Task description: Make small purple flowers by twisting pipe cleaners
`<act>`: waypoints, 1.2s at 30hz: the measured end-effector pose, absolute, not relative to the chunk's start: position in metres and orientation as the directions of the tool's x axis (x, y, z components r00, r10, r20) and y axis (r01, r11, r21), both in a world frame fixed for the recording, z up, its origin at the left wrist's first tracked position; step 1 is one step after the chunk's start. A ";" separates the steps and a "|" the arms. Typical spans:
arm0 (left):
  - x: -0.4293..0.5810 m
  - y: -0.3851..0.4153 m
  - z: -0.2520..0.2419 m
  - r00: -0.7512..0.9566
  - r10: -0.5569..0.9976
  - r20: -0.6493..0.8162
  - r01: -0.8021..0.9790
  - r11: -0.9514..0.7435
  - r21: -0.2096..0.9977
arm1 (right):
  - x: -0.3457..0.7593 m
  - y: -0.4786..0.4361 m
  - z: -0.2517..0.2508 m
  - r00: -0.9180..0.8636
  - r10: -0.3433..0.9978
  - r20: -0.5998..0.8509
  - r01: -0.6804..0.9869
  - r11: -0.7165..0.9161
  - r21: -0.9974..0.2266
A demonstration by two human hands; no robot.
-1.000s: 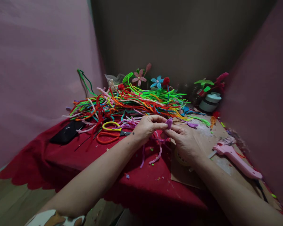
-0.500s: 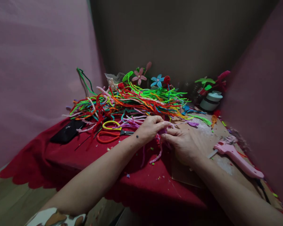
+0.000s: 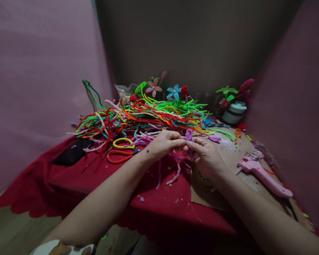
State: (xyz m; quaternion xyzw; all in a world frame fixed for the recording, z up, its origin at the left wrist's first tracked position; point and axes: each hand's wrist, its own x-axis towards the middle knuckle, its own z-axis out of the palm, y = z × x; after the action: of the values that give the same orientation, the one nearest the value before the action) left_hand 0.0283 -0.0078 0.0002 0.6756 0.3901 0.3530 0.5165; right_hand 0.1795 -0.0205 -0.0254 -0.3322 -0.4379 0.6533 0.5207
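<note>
The small, purple, petal-shaped piece of fuzzy pipe cleaner (image 3: pixel 188 134) stands roughly upright, rounded end uppermost. Its lower end is pinched at the fingertips of the left hand (image 3: pixel 166 144) and the right hand (image 3: pixel 208 156), which partly cover it.

Along the back of the tabletop (image 3: pixel 159 209), pipe cleaners (image 3: pixel 149 114) in a heap; behind them, flowers (image 3: pixel 153 88), then the wall (image 3: pixel 196 42). Before the heap at left, phone (image 3: pixel 72 152); to its right, scissors (image 3: pixel 119 153), close to left hand (image 3: pixel 165 144). In the middle, between left hand and right hand (image 3: pixel 208 157), piece (image 3: pixel 189 135); beneath, strands (image 3: pixel 177 174). At right, cardboard (image 3: pixel 206 198), with glue gun (image 3: pixel 266 177) on top and jar (image 3: pixel 234 113) beyond.
</note>
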 end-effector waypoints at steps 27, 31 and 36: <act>0.037 -0.008 -0.009 0.281 0.954 0.104 -0.053 -0.092 0.994 | 0.174 -0.027 -0.026 -0.258 0.965 -0.046 -0.266 -0.117 -0.957; 0.042 -0.013 -0.012 0.182 0.958 0.221 0.069 -0.236 0.969 | 0.173 -0.030 -0.028 -0.218 0.975 -0.043 -0.195 -0.087 -0.977; 0.048 -0.016 -0.015 0.056 0.842 0.537 0.411 -0.509 0.756 | 0.173 -0.031 -0.028 -0.188 0.980 -0.065 -0.164 -0.097 -0.982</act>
State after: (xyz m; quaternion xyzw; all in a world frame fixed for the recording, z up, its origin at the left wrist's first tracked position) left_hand 0.0484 -0.0162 -0.0153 0.6965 0.4498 0.5193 0.2074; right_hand 0.1727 -0.0307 -0.0282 -0.4273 -0.4777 0.6049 0.4726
